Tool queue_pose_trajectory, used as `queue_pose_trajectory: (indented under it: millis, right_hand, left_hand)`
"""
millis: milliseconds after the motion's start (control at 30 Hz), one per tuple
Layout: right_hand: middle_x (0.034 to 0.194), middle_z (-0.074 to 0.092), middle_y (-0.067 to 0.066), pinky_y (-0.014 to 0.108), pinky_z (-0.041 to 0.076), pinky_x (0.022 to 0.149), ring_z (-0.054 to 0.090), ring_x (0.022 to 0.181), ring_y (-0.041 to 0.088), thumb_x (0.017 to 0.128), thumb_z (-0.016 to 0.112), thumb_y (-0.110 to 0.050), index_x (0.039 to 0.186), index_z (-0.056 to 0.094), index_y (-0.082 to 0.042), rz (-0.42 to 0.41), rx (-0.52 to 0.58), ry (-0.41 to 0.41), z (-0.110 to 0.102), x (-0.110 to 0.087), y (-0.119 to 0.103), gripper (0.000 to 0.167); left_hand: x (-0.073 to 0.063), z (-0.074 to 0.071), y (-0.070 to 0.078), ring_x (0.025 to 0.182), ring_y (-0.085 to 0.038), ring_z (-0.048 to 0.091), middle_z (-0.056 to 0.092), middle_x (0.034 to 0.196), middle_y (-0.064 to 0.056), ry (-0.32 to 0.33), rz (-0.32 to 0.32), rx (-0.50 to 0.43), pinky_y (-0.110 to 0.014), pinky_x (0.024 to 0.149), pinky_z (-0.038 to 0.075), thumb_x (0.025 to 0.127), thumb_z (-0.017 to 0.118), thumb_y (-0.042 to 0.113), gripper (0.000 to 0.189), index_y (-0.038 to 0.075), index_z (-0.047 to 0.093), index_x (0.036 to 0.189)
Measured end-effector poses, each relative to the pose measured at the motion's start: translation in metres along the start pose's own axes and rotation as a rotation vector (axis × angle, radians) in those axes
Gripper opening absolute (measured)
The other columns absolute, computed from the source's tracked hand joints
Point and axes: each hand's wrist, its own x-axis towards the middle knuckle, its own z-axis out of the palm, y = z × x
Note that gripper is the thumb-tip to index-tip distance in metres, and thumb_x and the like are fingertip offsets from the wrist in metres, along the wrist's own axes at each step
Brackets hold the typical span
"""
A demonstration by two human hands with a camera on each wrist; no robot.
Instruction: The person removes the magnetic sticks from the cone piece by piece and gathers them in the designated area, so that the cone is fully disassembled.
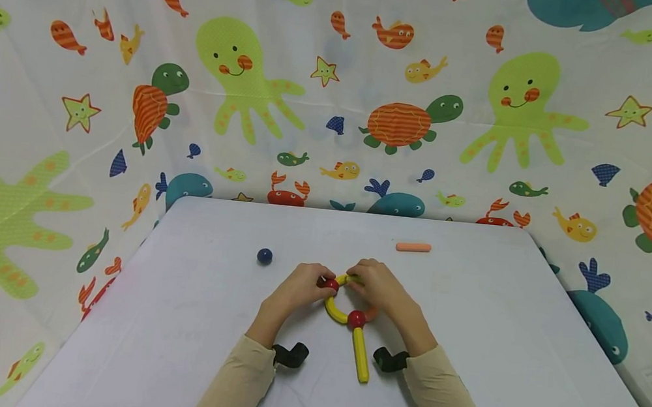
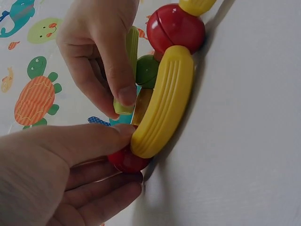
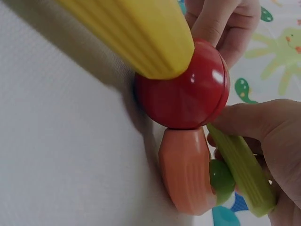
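A ring of curved rods and balls lies on the white table. My left hand (image 1: 301,287) grips the red ball (image 2: 126,161) at the ring's left, thumb on one side and fingers below. From it a yellow curved rod (image 2: 165,101) runs to a second red ball (image 1: 356,319) nearest me. A straight yellow rod (image 1: 361,357) sticks out of that ball toward me, and an orange curved rod (image 3: 186,172) joins it on the right. My right hand (image 1: 384,291) pinches a light green rod (image 3: 247,176) by the ring's far side. Behind it, a green ball (image 2: 146,71) is partly hidden.
A dark blue ball (image 1: 264,256) lies to the left, beyond my left hand. Farther back on the right is a straight orange rod (image 1: 413,247). A sea-animal patterned cloth (image 1: 322,118) hangs behind the table's far edge.
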Motion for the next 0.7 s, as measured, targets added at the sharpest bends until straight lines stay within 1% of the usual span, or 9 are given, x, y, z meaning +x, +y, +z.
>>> queue_pose_trajectory:
  millis: [233,367,500,700]
  right_hand:
    - [0.106,0.072,0.004,0.039,0.055,0.096,0.063,0.1,0.02,0.09,0.074,-0.014,0.114,0.074,-0.007,-0.013,0.045,-0.025,-0.003,0.0,0.002,0.025]
    - [0.109,0.072,0.006,0.042,0.054,0.098,0.064,0.105,0.023,0.091,0.073,-0.014,0.117,0.073,-0.005,-0.025,0.066,-0.003,-0.01,-0.001,0.007,0.027]
    - [0.109,0.071,0.007,0.043,0.054,0.098,0.064,0.105,0.024,0.091,0.072,-0.012,0.117,0.073,-0.004,-0.028,0.08,0.034,-0.017,-0.001,0.015,0.026]
    - [0.109,0.066,0.008,0.042,0.055,0.096,0.064,0.102,0.024,0.091,0.072,-0.01,0.116,0.073,-0.003,-0.001,0.085,0.07,-0.023,-0.004,0.029,0.025]
  left_hand:
    - [-0.001,-0.001,-0.002,0.087,-0.014,0.064,0.073,0.103,-0.007,0.006,0.018,0.002,-0.028,0.077,0.057,0.09,0.075,0.019,0.031,0.005,0.072,0.117]
    - [-0.002,-0.001,-0.002,0.087,-0.014,0.063,0.073,0.102,-0.007,0.007,0.022,-0.002,-0.028,0.077,0.057,0.09,0.074,0.02,0.031,0.005,0.072,0.117]
    - [-0.002,-0.002,-0.002,0.087,-0.015,0.062,0.072,0.102,-0.006,0.007,0.003,-0.004,-0.03,0.08,0.057,0.091,0.074,0.021,0.031,0.006,0.072,0.117]
    - [-0.002,-0.001,-0.002,0.09,-0.015,0.061,0.071,0.106,-0.006,-0.008,-0.032,-0.01,-0.032,0.085,0.057,0.092,0.073,0.024,0.033,0.008,0.071,0.121]
